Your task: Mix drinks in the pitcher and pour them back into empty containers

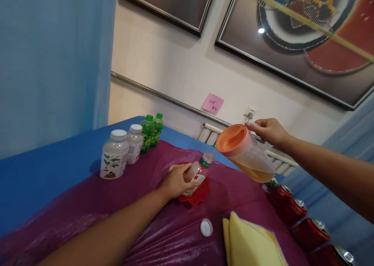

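Left hand (177, 183): closed around the clear bottle (195, 173), at the centre of the frame; the fingers are wrapped on its body.
Right hand (269, 132): clamped on the handle of the pitcher (248, 156), right of centre.
Clear bottle: held uncapped and leaning in the frame, over the red dish (201, 194); its green-banded neck is pointed toward the pitcher.
Pitcher: held tilted, with its orange lid (232, 139) turned toward the bottle mouth and just beside it; yellowish liquid is seen in the lower right of its body. Whether any is being poured cannot be told for certain.
White cap (206, 227): laid on the purple sheet (163, 234), at lower centre.
Yellow cloth (253, 240): placed folded at the bottom, right of centre.
White-capped jars (113, 158): two are stood left of centre, the larger nearer the left edge.
Green bottles (147, 133): two are set side by side, just beyond the jars.
Cans (311, 234): lined up in a row toward the lower right corner, mostly red.
Table (55, 156): covered in blue, with the purple sheet spread over part of it.
Wall (163, 55): hung with framed pictures (280, 36) at the top; a pink note (213, 103) is fixed right of centre.
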`<state>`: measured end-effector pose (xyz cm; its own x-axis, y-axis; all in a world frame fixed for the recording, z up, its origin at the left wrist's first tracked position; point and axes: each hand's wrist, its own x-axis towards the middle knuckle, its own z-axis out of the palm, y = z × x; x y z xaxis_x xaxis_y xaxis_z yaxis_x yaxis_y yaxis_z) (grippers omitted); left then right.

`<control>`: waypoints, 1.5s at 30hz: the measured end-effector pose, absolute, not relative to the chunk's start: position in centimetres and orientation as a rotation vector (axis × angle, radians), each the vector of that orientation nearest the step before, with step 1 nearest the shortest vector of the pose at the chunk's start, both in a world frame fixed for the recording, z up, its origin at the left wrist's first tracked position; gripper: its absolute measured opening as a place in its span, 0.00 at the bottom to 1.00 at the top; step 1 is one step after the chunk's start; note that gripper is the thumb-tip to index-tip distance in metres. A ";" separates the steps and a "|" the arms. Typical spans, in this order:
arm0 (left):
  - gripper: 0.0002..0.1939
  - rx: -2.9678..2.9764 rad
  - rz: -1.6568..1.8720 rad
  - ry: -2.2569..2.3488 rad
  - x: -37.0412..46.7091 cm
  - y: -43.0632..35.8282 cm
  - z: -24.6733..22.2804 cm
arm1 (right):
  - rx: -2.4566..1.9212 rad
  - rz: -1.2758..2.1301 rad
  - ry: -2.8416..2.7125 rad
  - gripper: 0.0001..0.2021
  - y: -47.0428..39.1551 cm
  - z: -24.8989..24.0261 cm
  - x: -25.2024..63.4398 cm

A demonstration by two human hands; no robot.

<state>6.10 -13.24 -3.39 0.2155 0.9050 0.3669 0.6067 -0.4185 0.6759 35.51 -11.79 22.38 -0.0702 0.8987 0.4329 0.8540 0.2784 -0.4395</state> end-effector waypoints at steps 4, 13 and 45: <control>0.36 2.116 1.048 1.405 6.1 -13.3 -3.3 | -1.587 0.088 -1.912 0.30 -11.8 22.4 35.5; 0.36 2.122 1.058 1.406 6.1 -13.3 -3.3 | -1.578 0.061 -1.923 0.30 -11.9 22.6 35.5; 0.34 2.156 1.063 1.411 6.2 -13.5 -3.2 | -1.565 0.068 -1.935 0.30 -11.9 22.1 35.4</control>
